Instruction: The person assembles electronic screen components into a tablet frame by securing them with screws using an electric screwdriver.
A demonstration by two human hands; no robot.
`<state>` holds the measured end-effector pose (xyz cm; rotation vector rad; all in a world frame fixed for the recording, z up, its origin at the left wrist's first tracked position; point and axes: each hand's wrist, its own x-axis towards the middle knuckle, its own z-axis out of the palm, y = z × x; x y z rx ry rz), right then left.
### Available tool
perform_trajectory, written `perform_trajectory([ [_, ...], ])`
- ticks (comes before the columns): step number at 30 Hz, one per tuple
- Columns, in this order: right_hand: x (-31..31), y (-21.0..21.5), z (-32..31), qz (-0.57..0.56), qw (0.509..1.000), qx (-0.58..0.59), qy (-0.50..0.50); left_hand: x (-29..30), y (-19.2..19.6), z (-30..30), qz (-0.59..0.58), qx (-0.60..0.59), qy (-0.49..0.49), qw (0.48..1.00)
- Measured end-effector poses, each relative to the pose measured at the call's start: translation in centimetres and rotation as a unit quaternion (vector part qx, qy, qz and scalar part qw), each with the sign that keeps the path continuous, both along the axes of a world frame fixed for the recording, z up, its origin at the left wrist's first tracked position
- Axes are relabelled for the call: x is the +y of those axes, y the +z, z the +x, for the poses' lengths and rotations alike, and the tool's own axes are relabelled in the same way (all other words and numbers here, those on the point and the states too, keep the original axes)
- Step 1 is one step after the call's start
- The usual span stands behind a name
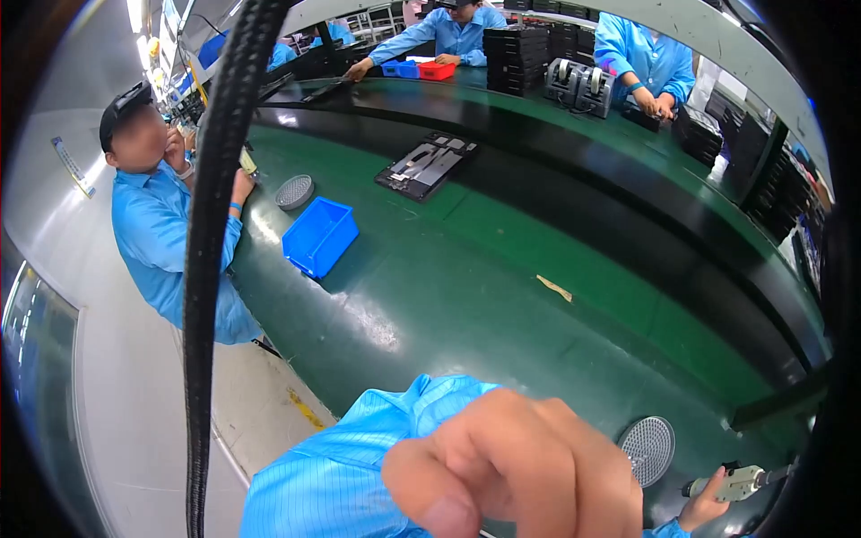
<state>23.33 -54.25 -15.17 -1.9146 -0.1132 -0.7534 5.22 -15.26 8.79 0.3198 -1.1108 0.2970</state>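
My left hand [538, 466] is raised very close to the view, its blue sleeve [350, 466] behind it. Its fingers are curled over, with the thumb beside them. The lower edge cuts off the fingertips, so anything they hold is hidden. At the lower right my right hand [704, 508] is closed round a pale power screwdriver [740, 484] whose metal end points right. Between the two hands a round grey perforated dish [647, 450] lies on the green bench [448, 314], partly covered by my left hand.
A blue bin [320, 238], another round dish [295, 192] and an opened tablet-like device [427, 165] lie farther off. A tan strip [554, 288] rests mid-bench. A black braided cable [208, 269] hangs at left. Co-workers in blue sit left and opposite, near black stacks [516, 61].
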Motion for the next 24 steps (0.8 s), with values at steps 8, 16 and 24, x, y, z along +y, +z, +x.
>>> perform_trajectory([
  [8,-1.4,-0.6,0.5,0.021,1.0,-0.017,-0.014,-0.9,-0.6,1.3,0.007,0.031,-0.003,0.999],
  [16,-3.5,-2.1,1.4,0.032,0.999,0.021,-0.017,-2.7,-0.9,1.0,0.055,0.083,0.049,0.994],
  [24,-5.3,-4.7,3.7,-0.005,0.988,0.015,-0.155,-2.2,-0.5,3.3,0.087,0.03,0.05,0.994],
])
